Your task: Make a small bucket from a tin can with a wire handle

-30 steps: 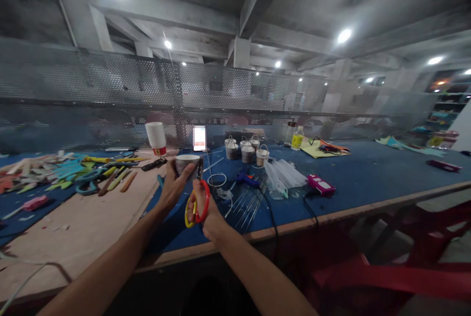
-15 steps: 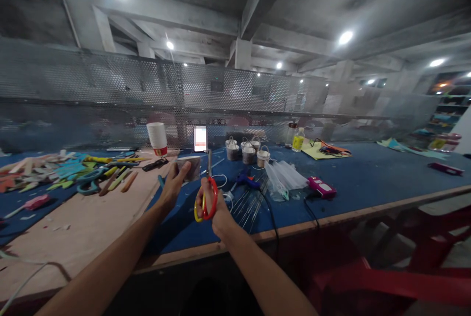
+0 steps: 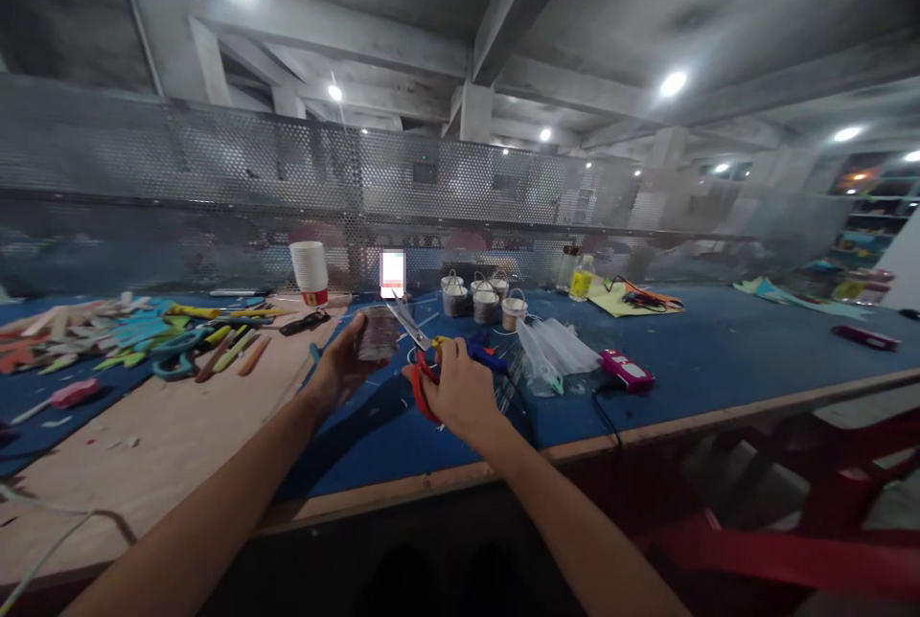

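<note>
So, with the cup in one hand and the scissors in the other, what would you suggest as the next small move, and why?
I would probably hold the cup steady in the left hand and ease the scissors in the right hand slightly toward it: the blades slant up beside the cup, and whether they touch it is hard to tell.

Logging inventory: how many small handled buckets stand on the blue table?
5 visible: left front bucket, left rear bucket, middle front bucket, middle rear bucket, right bucket; others may be hidden behind.
</note>
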The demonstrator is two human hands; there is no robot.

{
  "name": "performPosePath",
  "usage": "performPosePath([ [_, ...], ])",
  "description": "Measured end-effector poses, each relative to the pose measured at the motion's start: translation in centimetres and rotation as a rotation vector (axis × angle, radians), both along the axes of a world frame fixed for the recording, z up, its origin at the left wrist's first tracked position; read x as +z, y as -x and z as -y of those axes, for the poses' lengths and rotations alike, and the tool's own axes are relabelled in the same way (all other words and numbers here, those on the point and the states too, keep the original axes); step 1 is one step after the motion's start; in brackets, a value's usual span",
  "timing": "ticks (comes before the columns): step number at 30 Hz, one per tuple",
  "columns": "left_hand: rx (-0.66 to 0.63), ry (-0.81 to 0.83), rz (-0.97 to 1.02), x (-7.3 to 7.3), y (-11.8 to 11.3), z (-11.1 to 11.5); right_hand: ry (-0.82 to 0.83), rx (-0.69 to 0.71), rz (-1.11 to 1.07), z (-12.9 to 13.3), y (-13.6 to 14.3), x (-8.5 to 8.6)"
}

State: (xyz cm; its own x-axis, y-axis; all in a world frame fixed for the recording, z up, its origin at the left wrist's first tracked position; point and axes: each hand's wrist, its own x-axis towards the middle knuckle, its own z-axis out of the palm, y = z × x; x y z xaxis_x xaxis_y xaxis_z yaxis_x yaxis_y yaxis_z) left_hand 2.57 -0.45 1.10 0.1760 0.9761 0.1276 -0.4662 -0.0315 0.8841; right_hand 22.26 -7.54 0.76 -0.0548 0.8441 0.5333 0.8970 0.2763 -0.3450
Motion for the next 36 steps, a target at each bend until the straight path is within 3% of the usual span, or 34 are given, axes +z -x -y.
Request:
performPosePath([
  [4,0.026,0.052,0.06,0.4,-0.1,0.3,-0.023,-0.052,0.145,-0.6,-0.4,-1.0],
  [10,-0.031,0.068,0.081,0.3,-0.1,0.4,-0.038,-0.087,0.175,-1.5,-0.6,-2.1],
  [36,-0.066,0.105,0.042,0.1,-0.2,0.2,-0.012,-0.108,0.279,-2.4,-0.7,-2.1],
])
